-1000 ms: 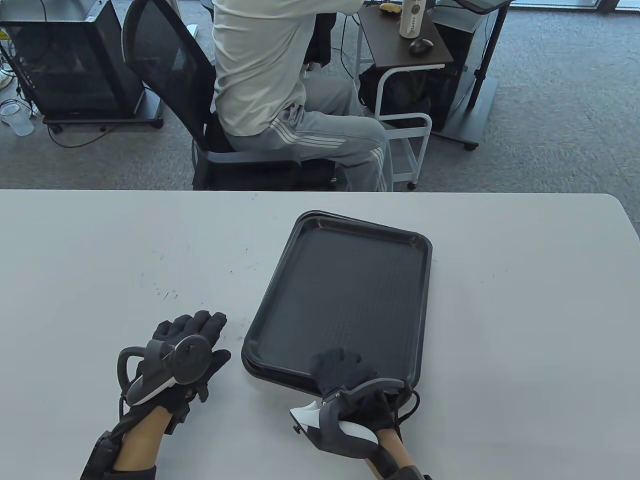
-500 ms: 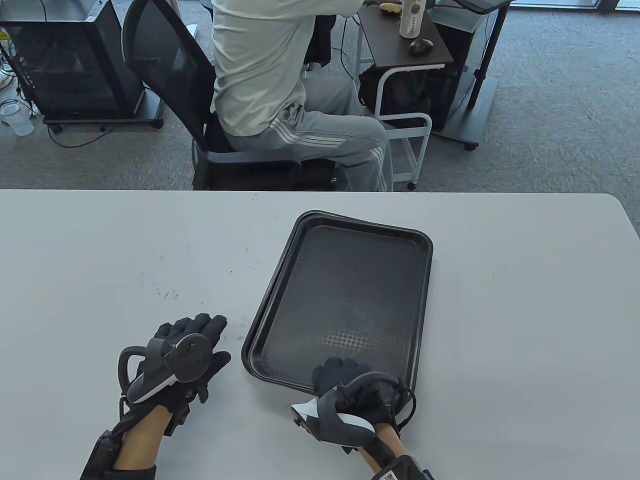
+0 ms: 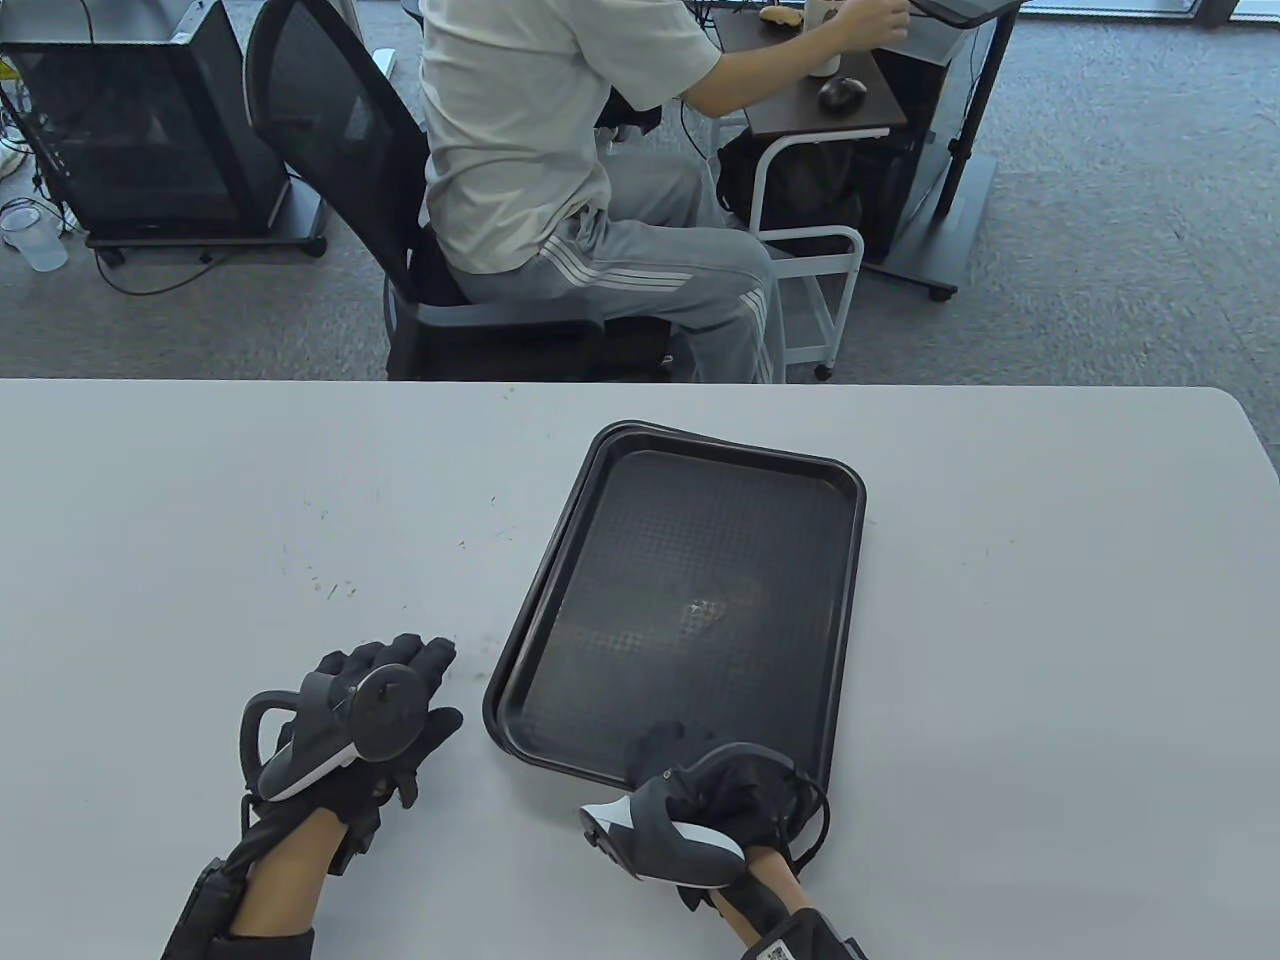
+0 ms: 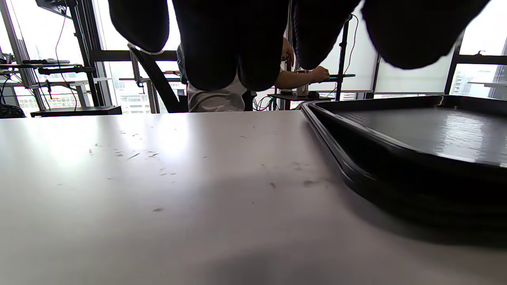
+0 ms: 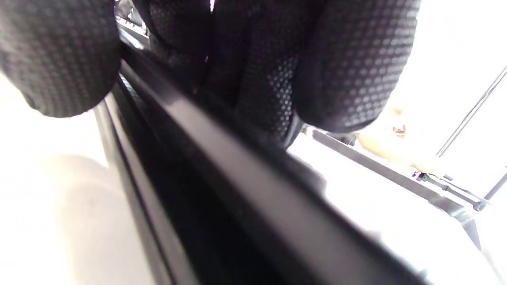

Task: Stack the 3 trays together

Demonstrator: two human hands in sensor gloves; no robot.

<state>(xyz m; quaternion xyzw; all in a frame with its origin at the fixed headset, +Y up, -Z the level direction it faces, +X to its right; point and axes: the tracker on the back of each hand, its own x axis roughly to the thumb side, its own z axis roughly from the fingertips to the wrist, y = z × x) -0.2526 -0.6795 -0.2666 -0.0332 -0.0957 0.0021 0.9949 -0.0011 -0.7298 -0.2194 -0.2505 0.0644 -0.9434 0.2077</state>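
The black trays (image 3: 700, 560) lie nested in one stack on the middle of the grey table (image 3: 1050, 620). The edge of a lower tray peeks out at the far left corner. My right hand (image 3: 680, 755) grips the near rim of the stack. In the right wrist view the thumb (image 5: 55, 59) is on one side of the rim (image 5: 237, 174) and the fingers (image 5: 348, 67) on the other. My left hand (image 3: 440, 685) rests flat and empty on the table, just left of the stack. The stack's side shows in the left wrist view (image 4: 396, 186).
A person sits on an office chair (image 3: 330, 130) beyond the table's far edge, reaching to a small desk (image 3: 800, 100). Small dark specks (image 3: 330, 585) mark the table left of the trays.
The near end of the top tray has come down and now sits nested in the stack. My right hand has drawn back to the near rim. My left hand has barely moved.
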